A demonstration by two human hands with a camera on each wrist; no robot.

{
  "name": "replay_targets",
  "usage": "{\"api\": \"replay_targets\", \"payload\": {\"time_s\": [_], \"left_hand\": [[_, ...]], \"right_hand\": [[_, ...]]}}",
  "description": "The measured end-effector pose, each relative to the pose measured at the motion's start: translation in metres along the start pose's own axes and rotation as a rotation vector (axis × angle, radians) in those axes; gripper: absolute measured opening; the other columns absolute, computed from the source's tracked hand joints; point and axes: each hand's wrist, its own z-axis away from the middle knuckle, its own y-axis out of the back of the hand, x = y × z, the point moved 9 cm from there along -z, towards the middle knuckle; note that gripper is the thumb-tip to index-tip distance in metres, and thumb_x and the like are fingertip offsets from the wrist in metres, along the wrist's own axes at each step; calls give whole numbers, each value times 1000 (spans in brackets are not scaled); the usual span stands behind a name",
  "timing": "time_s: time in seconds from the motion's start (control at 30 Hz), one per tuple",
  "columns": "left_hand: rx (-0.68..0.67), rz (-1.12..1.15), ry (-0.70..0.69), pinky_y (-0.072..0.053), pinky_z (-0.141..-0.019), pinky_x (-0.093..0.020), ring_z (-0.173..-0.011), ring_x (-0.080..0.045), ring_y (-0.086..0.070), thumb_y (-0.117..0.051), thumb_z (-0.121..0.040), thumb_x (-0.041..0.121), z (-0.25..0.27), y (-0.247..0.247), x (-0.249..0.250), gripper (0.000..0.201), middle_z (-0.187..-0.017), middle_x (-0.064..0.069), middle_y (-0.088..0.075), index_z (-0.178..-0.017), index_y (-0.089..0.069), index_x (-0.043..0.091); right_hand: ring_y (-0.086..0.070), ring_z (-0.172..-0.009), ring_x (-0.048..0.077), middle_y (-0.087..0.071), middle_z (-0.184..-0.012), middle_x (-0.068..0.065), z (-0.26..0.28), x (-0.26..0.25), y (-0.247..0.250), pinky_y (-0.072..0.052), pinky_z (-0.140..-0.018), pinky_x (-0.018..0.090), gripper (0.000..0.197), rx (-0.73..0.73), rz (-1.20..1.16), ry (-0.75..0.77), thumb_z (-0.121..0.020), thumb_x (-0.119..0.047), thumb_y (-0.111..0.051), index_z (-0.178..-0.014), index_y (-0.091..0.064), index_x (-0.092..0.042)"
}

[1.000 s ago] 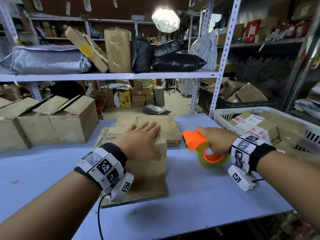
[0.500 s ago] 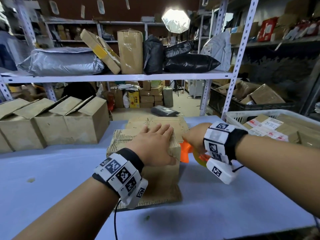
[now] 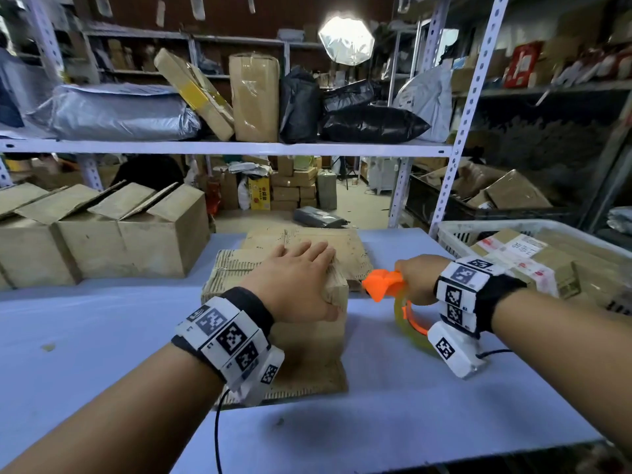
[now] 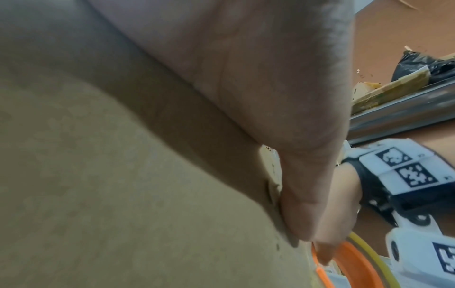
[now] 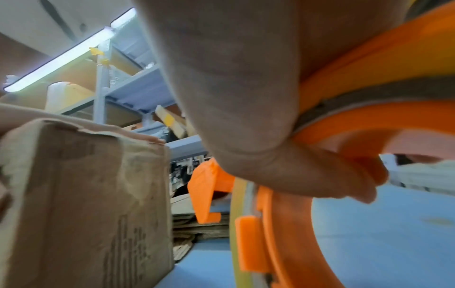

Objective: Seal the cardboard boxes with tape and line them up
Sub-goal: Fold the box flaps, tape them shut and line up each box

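Observation:
A small worn cardboard box (image 3: 318, 333) stands mid-table on flattened cardboard. My left hand (image 3: 297, 282) lies flat on its top, fingers straight, thumb (image 4: 317, 194) down over the right edge. My right hand (image 3: 419, 278) grips an orange tape dispenser (image 3: 383, 285) with a yellowish tape roll (image 3: 408, 331), held just right of the box. In the right wrist view the box (image 5: 81, 204) fills the left and the dispenser (image 5: 283, 224) sits close beside it, fingers curled through its ring. Three boxes (image 3: 102, 241) with raised flaps stand in a row at far left.
Flattened cardboard sheets (image 3: 307, 241) lie behind the box. A white basket (image 3: 478, 230) holding labelled parcels sits at the right edge. A metal shelf (image 3: 222, 147) loaded with bags and parcels runs across behind the blue table (image 3: 427, 405).
My right hand swung the dispenser in toward the box's right side half a second ago and has since drawn slightly back. My left hand has stayed flat on the box.

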Motion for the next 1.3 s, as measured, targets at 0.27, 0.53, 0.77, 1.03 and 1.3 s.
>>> {"api": "replay_targets", "payload": {"time_s": [0.27,0.53,0.77,1.03,1.3], "left_hand": [[-2,1,0,-3,-125,-49,-156,-16,0,-50,-77,78,-1,-1,-1,111,-170,7,3,-161,1,26],[-6,-5,-3,-3,-125,-49,-156,-17,0,-50,-77,79,-1,-1,-1,111,-170,7,2,-161,2,26],[-8,-9,-3,-4,-125,-50,-156,-17,0,-47,-76,80,0,-1,0,112,-170,6,2,-161,2,25],[24,8,-42,-9,-124,-52,-155,-21,-6,-48,-85,70,4,8,9,100,-169,-2,-7,-161,-9,18],[-81,113,-4,1,-123,-52,-155,-17,4,-47,-93,59,4,7,11,92,-170,1,0,-162,-2,18]], "right_hand": [[-49,-60,21,-51,-73,7,4,74,-30,-37,-53,26,28,-67,-453,-346,-86,-18,-72,-79,-46,-11],[-56,-86,27,-60,-107,15,10,69,-41,-44,-64,31,35,-43,-857,-349,-91,-35,-68,-107,-56,-6],[-50,-123,14,-51,-146,6,19,-5,73,-36,-104,30,48,384,-1246,54,-101,-29,-55,-143,-50,-8],[-37,-128,3,-31,-160,-7,3,-112,57,-34,-97,18,56,252,-1896,237,-106,-39,-42,-157,-25,-25],[-49,-131,18,-24,-163,0,-9,-127,30,-55,-81,27,73,23,-2321,285,-102,-31,-52,-160,-8,-31]]}}
